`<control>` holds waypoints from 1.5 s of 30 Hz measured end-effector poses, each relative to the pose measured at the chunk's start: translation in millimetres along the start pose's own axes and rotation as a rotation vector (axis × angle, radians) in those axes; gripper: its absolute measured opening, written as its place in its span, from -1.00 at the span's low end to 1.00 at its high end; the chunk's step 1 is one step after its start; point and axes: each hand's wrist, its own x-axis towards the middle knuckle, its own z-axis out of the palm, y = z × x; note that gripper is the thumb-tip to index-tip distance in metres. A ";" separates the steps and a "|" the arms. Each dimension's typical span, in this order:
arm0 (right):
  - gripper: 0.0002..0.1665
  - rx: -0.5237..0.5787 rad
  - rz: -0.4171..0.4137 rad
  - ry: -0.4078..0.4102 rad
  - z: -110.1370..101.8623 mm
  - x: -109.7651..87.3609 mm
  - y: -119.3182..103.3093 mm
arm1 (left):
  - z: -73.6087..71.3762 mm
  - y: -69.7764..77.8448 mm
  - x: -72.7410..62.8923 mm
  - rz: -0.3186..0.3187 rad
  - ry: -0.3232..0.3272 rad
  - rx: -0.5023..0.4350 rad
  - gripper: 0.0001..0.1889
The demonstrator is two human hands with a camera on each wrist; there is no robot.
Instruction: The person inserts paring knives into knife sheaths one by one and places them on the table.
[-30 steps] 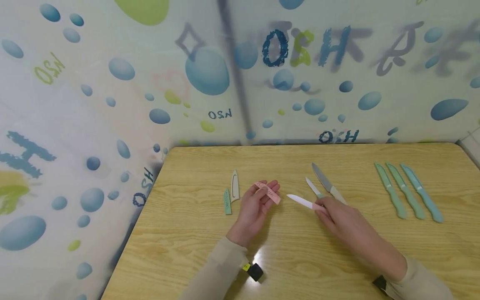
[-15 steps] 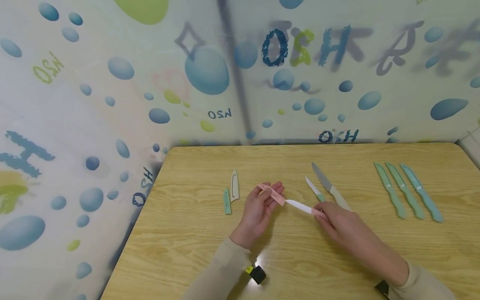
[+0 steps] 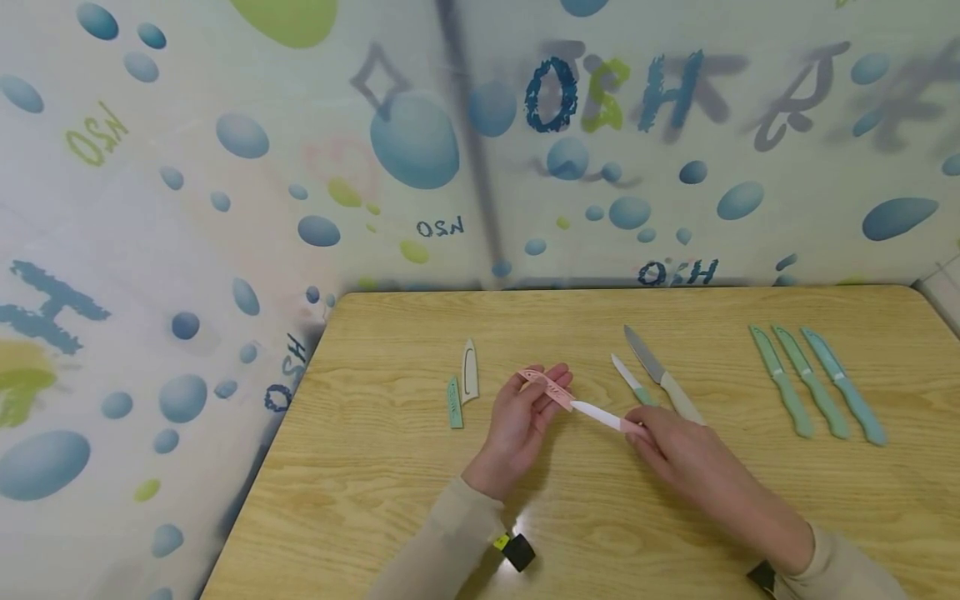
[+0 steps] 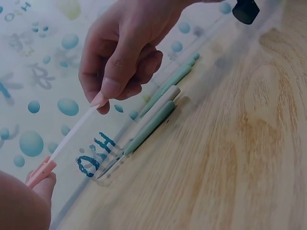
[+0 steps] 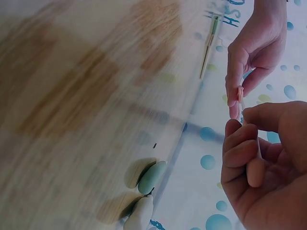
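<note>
Over the wooden table [image 3: 375, 467], a white-bladed knife [image 3: 600, 413] meets its pink sheath [image 3: 546, 387].

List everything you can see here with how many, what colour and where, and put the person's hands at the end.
pink sheath: 1, pink, pinched in the left hand above the table, blade tip at its mouth
pink knife: 1, white blade and pink handle, held by the right hand
bare knives: 2, one white-bladed with green handle, one grey-bladed with beige handle, behind the right hand
sheathed knives: 3, two green and one blue, side by side at the table's right
loose sheaths: 2, one green and one beige, left of the left hand
table: 1, light wood
backdrop: 1, white with blue and green bubbles
left hand: 1, pinches the sheath
right hand: 1, grips the knife handle
</note>
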 end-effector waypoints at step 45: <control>-0.89 0.048 0.031 0.024 4.5 7.7 -11.6 | 16.0 -18.1 -2.0 0.032 -0.036 -0.031 -0.88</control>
